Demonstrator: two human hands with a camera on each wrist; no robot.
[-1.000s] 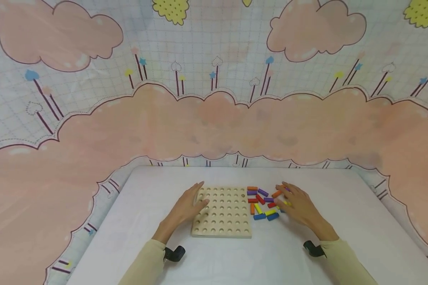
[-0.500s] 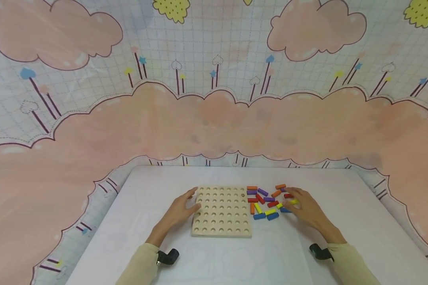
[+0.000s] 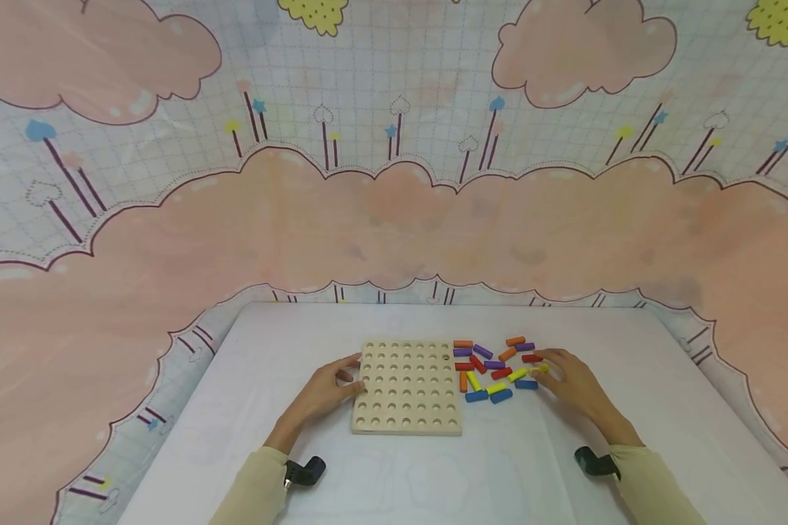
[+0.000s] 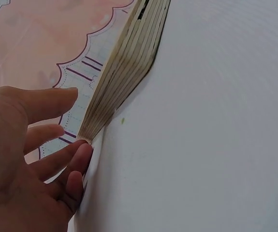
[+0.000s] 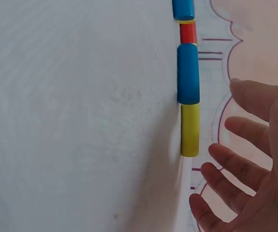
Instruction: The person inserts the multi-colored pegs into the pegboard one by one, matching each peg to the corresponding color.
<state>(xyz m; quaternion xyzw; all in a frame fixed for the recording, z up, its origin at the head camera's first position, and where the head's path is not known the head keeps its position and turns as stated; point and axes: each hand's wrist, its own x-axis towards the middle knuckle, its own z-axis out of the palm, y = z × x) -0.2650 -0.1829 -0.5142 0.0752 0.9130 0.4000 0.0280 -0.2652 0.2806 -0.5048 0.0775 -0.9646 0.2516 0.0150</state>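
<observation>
A pale wooden board [image 3: 407,432] with rows of round holes lies flat on the white table. At its left edge is my left hand [image 3: 326,386], fingers loosely bent and thumb spread; in the left wrist view, the fingertips [image 4: 83,152] reach the corner of the board [image 4: 122,72]. My right hand [image 3: 571,383] hovers spread beside the right end of the coloured pegs, nearest a yellow peg [image 3: 540,369], a red peg [image 3: 532,358] and a blue peg [image 3: 527,385]. From the right wrist, its fingers [image 5: 235,181] stand apart from a yellow peg [image 5: 190,130].
Several more pegs in orange, purple, red, yellow and blue lie scattered right of the board, such as an orange peg [image 3: 462,344] and a blue peg [image 3: 501,396]. A patterned cloth [image 3: 394,233] hangs behind the white table [image 3: 394,481].
My left hand has drawn back leftward from over the board to its left edge. The right hand has moved right, off the pegs, uncovering several of them.
</observation>
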